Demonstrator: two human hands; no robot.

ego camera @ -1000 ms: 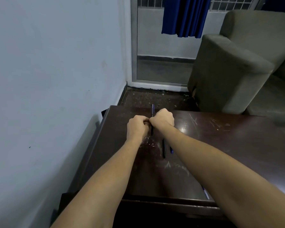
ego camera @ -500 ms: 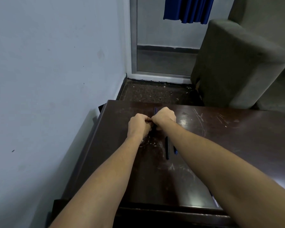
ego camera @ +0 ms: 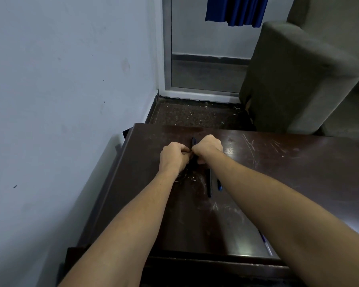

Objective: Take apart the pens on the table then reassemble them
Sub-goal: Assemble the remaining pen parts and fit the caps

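Dark pen [ego camera: 193, 142] is up between both fists, pointing away from me, its far end poking out just beyond the knuckles. My left hand [ego camera: 173, 157] is curled tight round the nearer part of the barrel and my right hand [ego camera: 206, 149] is curled round the farther part, the two touching knuckle to knuckle. The fingers hide the joint, so I can't tell whether it's parting or seating. My read is that I'm working the cap or barrel seam.

Just behind the right hand, beside its wrist, a black pen [ego camera: 209, 183] lies flat on the desk [ego camera: 298, 166]. A blue-tipped piece [ego camera: 219, 185] sits right alongside it, half under the forearm. Much nearer me, under the right forearm by the desk's front edge, a white pen [ego camera: 265, 244] shows.

Next move, as I judge it, is an opposed twist or a straight pull along the pen's axis. It needs a firm grip on both halves, and anything that springs loose has to be kept from rolling off.
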